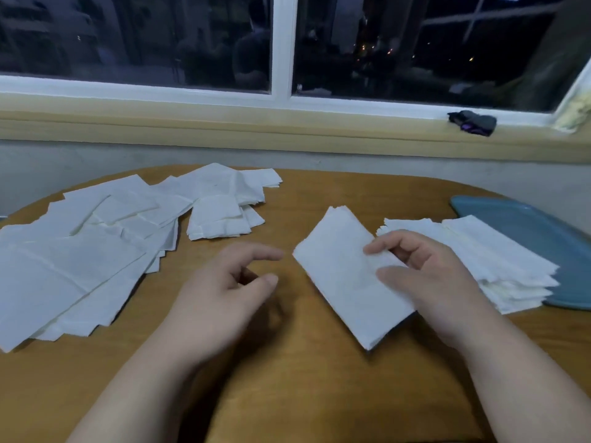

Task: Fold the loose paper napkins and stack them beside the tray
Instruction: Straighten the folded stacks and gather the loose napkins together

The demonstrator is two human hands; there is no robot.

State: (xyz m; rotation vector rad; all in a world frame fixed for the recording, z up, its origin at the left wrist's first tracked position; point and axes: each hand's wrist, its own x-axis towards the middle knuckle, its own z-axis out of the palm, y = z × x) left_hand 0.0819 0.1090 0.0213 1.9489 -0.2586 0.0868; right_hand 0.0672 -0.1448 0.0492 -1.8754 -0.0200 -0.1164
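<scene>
A folded white napkin (pixel 342 276) is held tilted just above the wooden table, pinched at its right edge between the thumb and fingers of my right hand (pixel 428 279). My left hand (pixel 224 292) hovers to its left, fingers loosely curled, holding nothing. A stack of folded napkins (pixel 499 254) lies right of the held one, overlapping the left edge of the blue tray (pixel 524 225). Loose unfolded napkins (pixel 80 251) spread over the table's left side, with a smaller pile (pixel 224 215) behind my left hand.
The round wooden table (pixel 303 378) stands against a wall under a window. A dark crumpled object (pixel 473 122) sits on the window sill at the right. Bare tabletop shows in front of and between my hands.
</scene>
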